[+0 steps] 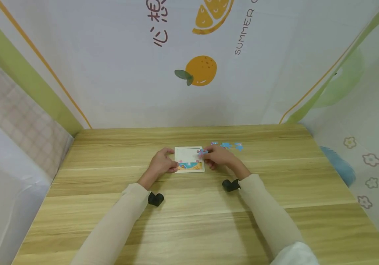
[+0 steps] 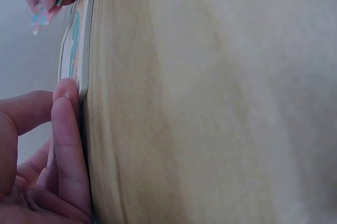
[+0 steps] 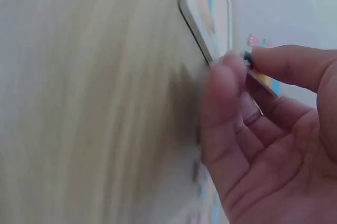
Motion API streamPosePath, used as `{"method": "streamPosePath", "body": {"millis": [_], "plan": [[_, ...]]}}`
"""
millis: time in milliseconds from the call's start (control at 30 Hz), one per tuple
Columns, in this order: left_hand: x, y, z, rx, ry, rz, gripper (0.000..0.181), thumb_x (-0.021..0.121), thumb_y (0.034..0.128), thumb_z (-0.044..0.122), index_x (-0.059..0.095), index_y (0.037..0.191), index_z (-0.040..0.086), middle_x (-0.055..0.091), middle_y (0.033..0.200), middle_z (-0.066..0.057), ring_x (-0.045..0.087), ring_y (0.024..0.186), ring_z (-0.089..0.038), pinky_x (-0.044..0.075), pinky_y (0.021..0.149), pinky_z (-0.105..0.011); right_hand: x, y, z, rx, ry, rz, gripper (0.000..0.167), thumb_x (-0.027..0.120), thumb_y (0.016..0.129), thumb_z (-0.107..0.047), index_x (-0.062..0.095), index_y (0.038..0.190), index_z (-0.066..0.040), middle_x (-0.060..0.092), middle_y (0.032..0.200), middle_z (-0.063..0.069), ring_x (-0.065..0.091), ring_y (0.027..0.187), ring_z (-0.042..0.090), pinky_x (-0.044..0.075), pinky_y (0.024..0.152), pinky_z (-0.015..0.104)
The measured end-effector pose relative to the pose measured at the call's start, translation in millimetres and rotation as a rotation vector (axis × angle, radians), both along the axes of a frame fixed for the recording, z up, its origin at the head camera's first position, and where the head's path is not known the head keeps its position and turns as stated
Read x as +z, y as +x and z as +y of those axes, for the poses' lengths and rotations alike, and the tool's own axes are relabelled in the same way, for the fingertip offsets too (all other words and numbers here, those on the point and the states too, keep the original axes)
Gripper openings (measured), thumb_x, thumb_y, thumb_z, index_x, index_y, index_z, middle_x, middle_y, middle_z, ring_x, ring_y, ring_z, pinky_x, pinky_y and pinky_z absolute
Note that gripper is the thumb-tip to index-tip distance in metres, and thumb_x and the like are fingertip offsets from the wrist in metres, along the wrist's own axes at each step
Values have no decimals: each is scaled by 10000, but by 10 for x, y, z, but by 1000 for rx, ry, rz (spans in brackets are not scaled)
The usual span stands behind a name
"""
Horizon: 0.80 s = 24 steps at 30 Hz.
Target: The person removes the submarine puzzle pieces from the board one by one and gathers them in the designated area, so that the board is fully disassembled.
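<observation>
A white-framed puzzle board (image 1: pixel 186 153) lies on the table, its near part filled with blue and orange pieces and its far part bare white. At its left side the left hand (image 1: pixel 160 162) grips the edge, thumb at the near corner; the left wrist view shows fingertips of this hand (image 2: pixel 47 166) on the board's corner (image 2: pixel 83 77). Over the board's right part, the right hand (image 1: pixel 220 156) pinches a blue-and-pink puzzle piece (image 1: pixel 202 151) between thumb and fingers. That piece (image 3: pixel 276 85) stands tilted behind the right hand's fingers (image 3: pixel 268 134) in the right wrist view.
Loose puzzle pieces (image 1: pixel 225 145) lie on the wooden table (image 1: pixel 189 213) beyond and right of the right hand. A white curtain printed with oranges (image 1: pixel 201 70) hangs behind the table's far edge. Black wrist devices (image 1: pixel 156 199) sit at both cuffs.
</observation>
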<state>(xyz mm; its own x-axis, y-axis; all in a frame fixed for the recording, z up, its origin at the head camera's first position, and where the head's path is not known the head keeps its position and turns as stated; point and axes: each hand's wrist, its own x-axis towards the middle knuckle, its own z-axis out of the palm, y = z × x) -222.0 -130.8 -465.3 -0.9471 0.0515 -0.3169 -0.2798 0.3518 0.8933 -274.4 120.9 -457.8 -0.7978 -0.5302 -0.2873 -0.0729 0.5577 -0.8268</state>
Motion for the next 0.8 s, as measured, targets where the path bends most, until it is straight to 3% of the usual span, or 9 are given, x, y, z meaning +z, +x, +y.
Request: {"method": "streamPosePath", "body": {"millis": [167,300,800], "plan": [[0,5,2,2,-3,0,586,714,845,-13,468,1374,40,633,824,-126,647,547,-101,577,551,-222,90,-33,210,-94,-67,-26,254,624,950,-169,608,1073,52,631,713,95,596,562,141,575,557,274],[-1,1,10,2,-1,-3,591,717,845,-8,465,1377,46,638,828,-125,647,549,-102,578,555,-220,147,-68,390,-167,-113,-55,376,647,932,-145,508,1230,38,670,795,132,618,617,152,585,595,296],[15,-3,5,-14,-21,-5,581,705,855,-9,455,1377,36,618,784,-101,635,538,-89,570,552,-201,157,-69,1056,-291,-103,2,363,614,954,-141,537,1286,-16,638,828,198,622,629,176,608,654,353]]}}
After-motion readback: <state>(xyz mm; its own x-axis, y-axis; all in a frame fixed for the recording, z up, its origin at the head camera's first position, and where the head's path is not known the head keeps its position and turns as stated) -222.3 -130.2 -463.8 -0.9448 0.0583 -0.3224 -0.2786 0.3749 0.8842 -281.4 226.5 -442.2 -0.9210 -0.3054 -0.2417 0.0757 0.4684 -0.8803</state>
